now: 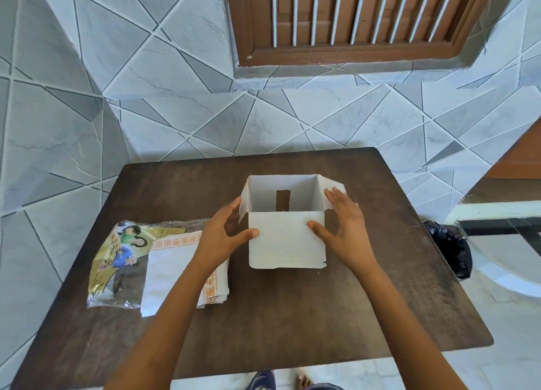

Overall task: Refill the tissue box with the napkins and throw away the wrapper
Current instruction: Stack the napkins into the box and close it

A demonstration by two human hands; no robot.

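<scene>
A white cardboard tissue box stands upside down in the middle of the table, its flaps spread open and its dispensing slot showing dark at the bottom. My left hand grips its left flap, thumb on the near flap. My right hand holds the right flap, thumb also pressed on the near flap. A stack of white napkins with orange borders lies to the left, partly under my left forearm. The clear printed wrapper lies flat beside and under the napkins.
The dark wooden table stands against a tiled wall. A black plastic bag sits on the floor off the table's right edge, next to white furniture. My feet show below the table's near edge.
</scene>
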